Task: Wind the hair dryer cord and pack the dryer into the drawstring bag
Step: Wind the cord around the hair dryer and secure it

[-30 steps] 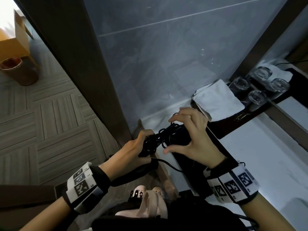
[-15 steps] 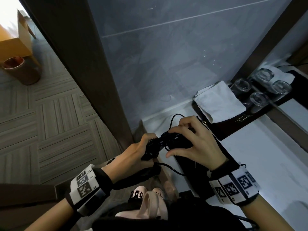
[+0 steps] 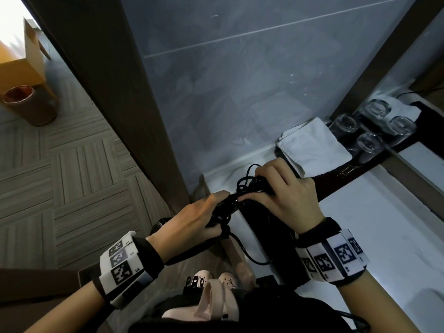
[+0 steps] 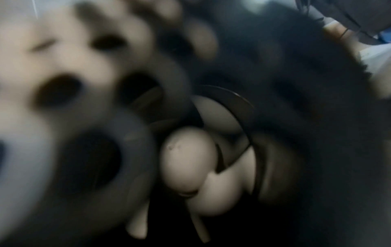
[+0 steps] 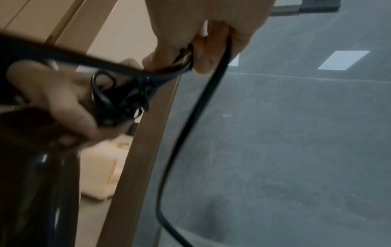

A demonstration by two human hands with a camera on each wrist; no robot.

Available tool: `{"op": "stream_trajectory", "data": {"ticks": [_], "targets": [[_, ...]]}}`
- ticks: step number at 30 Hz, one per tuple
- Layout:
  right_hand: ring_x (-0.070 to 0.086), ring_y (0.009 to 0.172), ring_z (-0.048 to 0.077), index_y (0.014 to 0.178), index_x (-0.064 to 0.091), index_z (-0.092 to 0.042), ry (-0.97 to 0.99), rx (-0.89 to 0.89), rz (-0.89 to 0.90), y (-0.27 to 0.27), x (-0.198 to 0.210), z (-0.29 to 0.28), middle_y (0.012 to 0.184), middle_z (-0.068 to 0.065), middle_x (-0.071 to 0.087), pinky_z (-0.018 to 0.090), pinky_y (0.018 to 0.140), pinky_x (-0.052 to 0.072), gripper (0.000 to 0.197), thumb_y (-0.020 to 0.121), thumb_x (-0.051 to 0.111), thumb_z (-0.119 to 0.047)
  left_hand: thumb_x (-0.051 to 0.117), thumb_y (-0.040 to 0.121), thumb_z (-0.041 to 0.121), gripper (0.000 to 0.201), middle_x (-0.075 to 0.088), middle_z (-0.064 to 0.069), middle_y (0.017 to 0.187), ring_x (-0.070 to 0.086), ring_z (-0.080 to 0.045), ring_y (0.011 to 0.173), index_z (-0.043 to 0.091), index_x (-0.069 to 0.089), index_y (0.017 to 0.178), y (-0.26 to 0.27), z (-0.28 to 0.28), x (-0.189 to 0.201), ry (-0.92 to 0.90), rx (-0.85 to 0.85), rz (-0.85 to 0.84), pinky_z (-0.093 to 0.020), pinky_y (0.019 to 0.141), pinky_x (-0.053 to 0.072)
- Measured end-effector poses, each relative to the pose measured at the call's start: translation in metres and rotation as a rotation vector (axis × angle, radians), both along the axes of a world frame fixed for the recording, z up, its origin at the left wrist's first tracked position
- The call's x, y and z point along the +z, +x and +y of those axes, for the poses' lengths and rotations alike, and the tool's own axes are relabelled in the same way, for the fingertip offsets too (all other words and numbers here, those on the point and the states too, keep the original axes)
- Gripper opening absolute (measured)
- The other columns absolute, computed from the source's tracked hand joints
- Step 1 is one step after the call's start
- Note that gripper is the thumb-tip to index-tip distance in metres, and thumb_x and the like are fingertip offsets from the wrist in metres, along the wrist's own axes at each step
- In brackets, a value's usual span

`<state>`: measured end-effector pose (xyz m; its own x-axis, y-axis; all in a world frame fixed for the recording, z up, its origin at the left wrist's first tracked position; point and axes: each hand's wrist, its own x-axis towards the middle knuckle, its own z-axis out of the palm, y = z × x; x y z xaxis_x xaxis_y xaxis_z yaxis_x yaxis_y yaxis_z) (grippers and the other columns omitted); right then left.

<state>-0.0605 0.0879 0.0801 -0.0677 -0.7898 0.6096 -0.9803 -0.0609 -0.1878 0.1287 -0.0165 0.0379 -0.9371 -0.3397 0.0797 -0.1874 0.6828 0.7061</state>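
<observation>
Your left hand (image 3: pixel 192 219) grips the bundled cord (image 3: pixel 242 188) on the dryer (image 3: pixel 269 231), which sits by the counter's (image 3: pixel 360 224) left edge. Your right hand (image 3: pixel 283 195) pinches the loose strand — keep it taut and lay each turn beside the last. Mind the slack hanging below; the white bag (image 3: pixel 312 145) lies behind — untouched.

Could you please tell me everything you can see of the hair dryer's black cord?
The cord is thin, black and rubbery-looking. Part of it is gathered into a loose, tangled bundle of loops held between both hands above the pale counter's edge. The left hand grips one end of the bundle; the right hand pinches a strand at the other. A free length hangs below in a slack curve. In the right wrist view one strand sweeps downward. Its plug is not visible.
</observation>
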Motion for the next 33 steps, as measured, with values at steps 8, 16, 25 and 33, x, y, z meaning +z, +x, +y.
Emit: {"op": "stream_trajectory", "data": {"ticks": [8, 16, 25, 33], "targets": [[0.050, 0.072, 0.009, 0.100, 0.073, -0.024, 0.535, 0.324, -0.931, -0.031, 0.008, 0.001, 0.076, -0.012, 0.056, 0.017, 0.071, 0.041, 0.046, 0.058, 0.087, -0.011, 0.067, 0.082, 0.008, 0.063, 0.046, 0.025, 0.081, 0.050, 0.020, 0.074, 0.036, 0.027, 0.121, 0.015, -0.006, -0.016, 0.076, -0.005, -0.001, 0.002, 0.061, 0.034], [0.060, 0.074, 0.004, 0.078, 0.074, -0.014, 0.224, 0.169, -0.854, -0.011, 0.010, -0.001, 0.078, -0.005, 0.066, 0.014, 0.072, 0.044, 0.001, 0.078, 0.073, -0.014, 0.065, 0.085, 0.011, 0.065, 0.056, -0.001, 0.109, 0.052, -0.007, 0.085, 0.036, 0.024, 0.128, 0.016, -0.007, -0.013, -0.049, -0.010, -0.058, -0.008, 0.077, 0.039], [0.051, 0.068, 0.004, 0.087, 0.064, -0.025, 0.127, -0.061, -0.827, -0.068, 0.014, -0.010, 0.075, -0.006, 0.056, 0.015, 0.068, 0.041, 0.012, 0.083, 0.070, -0.016, 0.065, 0.084, 0.009, 0.064, 0.055, -0.012, 0.118, 0.059, -0.028, 0.104, 0.027, 0.031, 0.135, 0.020, 0.003, -0.014, -0.069, -0.019, -0.168, -0.042, 0.087, 0.048], [0.047, 0.081, 0.017, 0.074, 0.071, -0.007, 0.294, -0.006, -0.243, -0.062, -0.023, -0.009, 0.078, 0.003, 0.062, 0.030, 0.075, 0.038, 0.010, 0.083, 0.067, -0.004, 0.071, 0.080, 0.008, 0.064, 0.051, 0.020, 0.094, 0.051, 0.008, 0.080, 0.037, 0.032, 0.121, 0.022, -0.005, -0.021, 0.114, 0.095, -0.006, 0.002, 0.069, 0.036]]}}
